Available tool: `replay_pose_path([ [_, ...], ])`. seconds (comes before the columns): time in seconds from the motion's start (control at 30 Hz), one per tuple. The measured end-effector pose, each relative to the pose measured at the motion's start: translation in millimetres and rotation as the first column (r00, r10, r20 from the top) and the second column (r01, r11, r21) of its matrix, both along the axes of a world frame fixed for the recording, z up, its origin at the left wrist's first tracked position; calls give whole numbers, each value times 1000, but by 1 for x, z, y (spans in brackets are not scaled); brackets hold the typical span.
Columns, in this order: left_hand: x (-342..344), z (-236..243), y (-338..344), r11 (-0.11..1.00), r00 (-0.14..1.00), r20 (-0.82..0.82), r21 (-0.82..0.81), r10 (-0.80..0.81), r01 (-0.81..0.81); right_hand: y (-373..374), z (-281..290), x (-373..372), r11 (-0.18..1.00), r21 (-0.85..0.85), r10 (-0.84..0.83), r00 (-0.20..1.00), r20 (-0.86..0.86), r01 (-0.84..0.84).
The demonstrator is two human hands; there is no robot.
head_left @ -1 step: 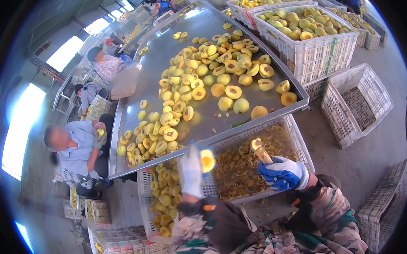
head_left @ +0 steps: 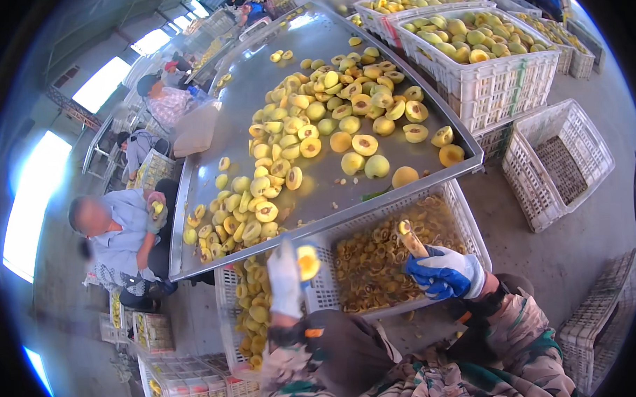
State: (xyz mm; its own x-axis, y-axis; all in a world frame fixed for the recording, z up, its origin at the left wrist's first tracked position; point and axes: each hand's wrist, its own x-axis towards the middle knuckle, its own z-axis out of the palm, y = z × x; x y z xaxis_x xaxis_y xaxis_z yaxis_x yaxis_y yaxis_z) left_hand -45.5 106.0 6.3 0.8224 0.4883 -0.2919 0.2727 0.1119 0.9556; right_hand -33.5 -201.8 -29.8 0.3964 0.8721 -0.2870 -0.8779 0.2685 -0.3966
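My left hand (head_left: 284, 278), in a white glove, is closed on a yellow peach half (head_left: 308, 262) with its cut, hollowed side showing. It is above the near edge of a crate of peach halves (head_left: 255, 316). My right hand (head_left: 443, 272), in a blue-and-white glove, grips a pitting tool with a tan handle (head_left: 413, 245); a yellowish bit shows at its tip. Under the tool stands a white crate (head_left: 466, 221) full of brown pits and scraps. Ahead, a sloping metal table (head_left: 227, 195) bears many peach halves (head_left: 287, 129), several with pits still in them.
Stacked white crates of peaches (head_left: 496, 80) stand at the far right. Another white crate (head_left: 558, 165) lies on the floor to the right, and one more (head_left: 602, 321) at lower right. A person in a light blue shirt (head_left: 126, 219) sits on the left, beside the table.
My left hand has moved a little left and down with the peach half. My right hand with the pitting tool has shifted only slightly right.
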Motion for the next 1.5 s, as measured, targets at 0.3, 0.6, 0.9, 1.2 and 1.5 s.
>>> replay_pose_path([
  [0.3, 35, 6, 82, 98, 972, -181, 976, -147, 196, 13, -3, -3, 976, -216, 20, 987, 161, 15],
  [0.6, 194, -12, 50, -227, 846, -502, 816, 180, 532, 12, -7, 12, 982, -181, -50, 996, 75, 63],
  [0.9, 189, -24, 33, 386, 863, -249, 815, -440, 432, 17, -3, 15, 976, -167, -115, 979, 167, 143],
  [1.2, 71, -9, -84, 745, 831, 242, -368, -501, 556, 25, 25, 18, 749, -493, 22, 727, 687, 443],
  [1.5, 44, -28, -126, 880, 887, 371, -273, -276, 388, 29, 19, 7, 617, -597, 196, 634, 748, 514],
])
